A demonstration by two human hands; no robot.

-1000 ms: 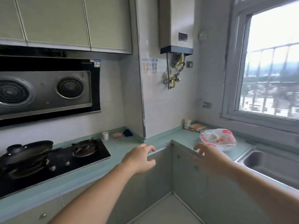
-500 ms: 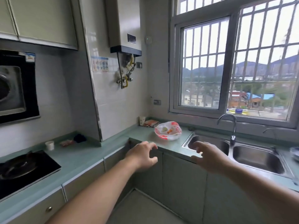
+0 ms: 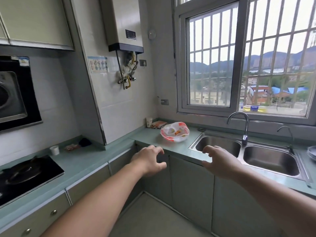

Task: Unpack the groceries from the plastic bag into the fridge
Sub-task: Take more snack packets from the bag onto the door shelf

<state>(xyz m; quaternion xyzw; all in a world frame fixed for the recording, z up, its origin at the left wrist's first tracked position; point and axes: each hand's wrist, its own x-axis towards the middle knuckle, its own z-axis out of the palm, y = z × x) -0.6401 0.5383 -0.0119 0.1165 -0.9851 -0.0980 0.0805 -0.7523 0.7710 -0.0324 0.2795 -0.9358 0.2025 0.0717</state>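
So the crinkly white-and-red plastic grocery bag was sitting on the pale green countertop at about 12 o'clock from the person, tucked in near the corner and just left of the double stainless steel sink. It had slumped open, probably because nothing was propping it up, and you could make out something orange and something pale inside, though I couldn't tell what exactly. Both arms were stretched out toward it. The left hand hung at roughly 11 o'clock, fingers loosely curled and holding nothing, and the right hand at 1 o'clock looked the same, empty with relaxed bent fingers. Neither touched the bag or the counter; they were hovering short of the cabinet edge. My guess is they were spread like that to scoop the bag from both sides. No fridge anywhere in sight, so nothing looked unpacked yet.
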